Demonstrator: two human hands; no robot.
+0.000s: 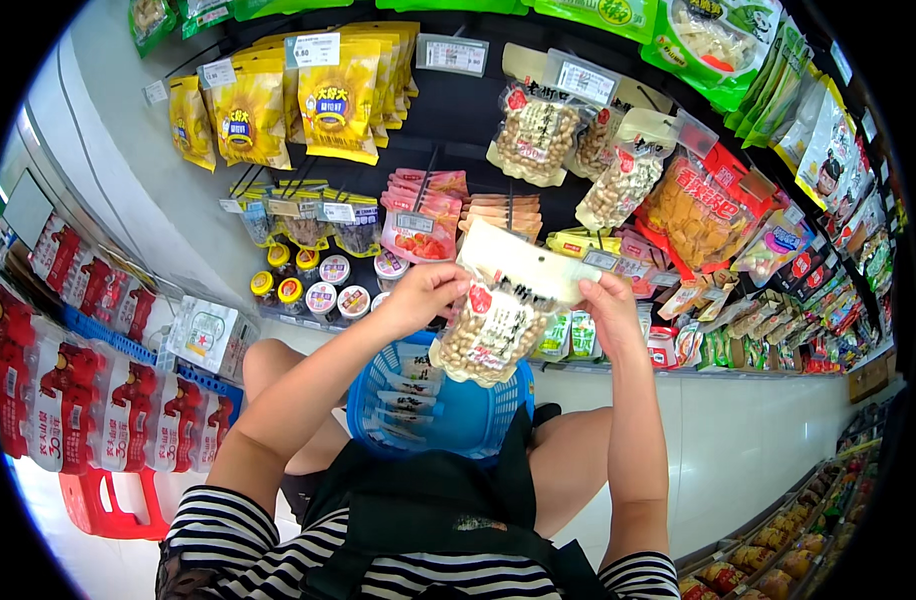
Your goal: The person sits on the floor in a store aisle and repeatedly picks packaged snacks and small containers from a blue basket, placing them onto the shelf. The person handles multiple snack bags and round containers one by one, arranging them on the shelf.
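Both hands hold one clear bag of peanuts (492, 326) with a cream header, raised over a blue plastic basket (458, 435). My left hand (428, 296) pinches the header's left side, and my right hand (604, 300) grips its right end. The header tilts down to the right. Inside the basket, several similar flat bags (405, 409) stand in a row along the left. Like bags of peanuts (537, 135) hang from the hooks above, at the top centre right.
Yellow snack bags (338, 97) hang at upper left. Small jars (321, 298) stand on the bottom shelf. A red bag of crisps (698, 210) hangs at right. Shrink-wrapped bottle packs (68, 405) and a red plastic stool (113, 506) stand at left; a packaged-food shelf (773, 547) is lower right.
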